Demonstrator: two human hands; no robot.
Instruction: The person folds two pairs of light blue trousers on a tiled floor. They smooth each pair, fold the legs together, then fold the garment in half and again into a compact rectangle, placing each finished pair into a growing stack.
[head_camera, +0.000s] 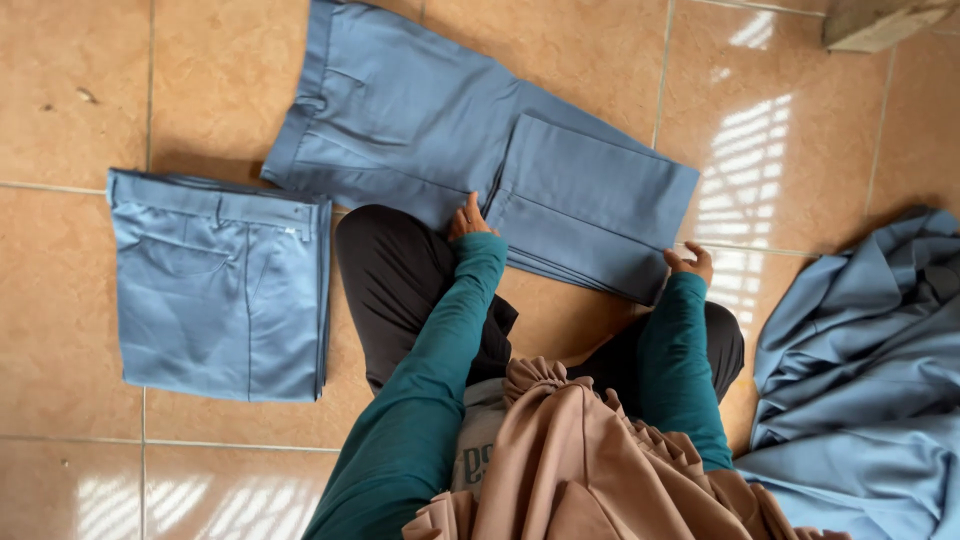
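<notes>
Blue trousers (480, 160) half-folded under our flat, open left hand (468, 218) and right hand (690, 262); beside them, one folded pair (220, 285) done, heap (860, 380) waiting.

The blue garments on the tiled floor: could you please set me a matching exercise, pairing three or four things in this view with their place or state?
Things:
1. folded trousers
2. half-folded trousers
3. heap of blue cloth
4. left hand

Places or states:
A. crumpled at the right edge of the view
B. a neat square stack, left of the person's knee
C. pressing on the near edge of a garment
D. spread out flat, with the legs doubled back

Pairs: 1-B, 2-D, 3-A, 4-C
</notes>
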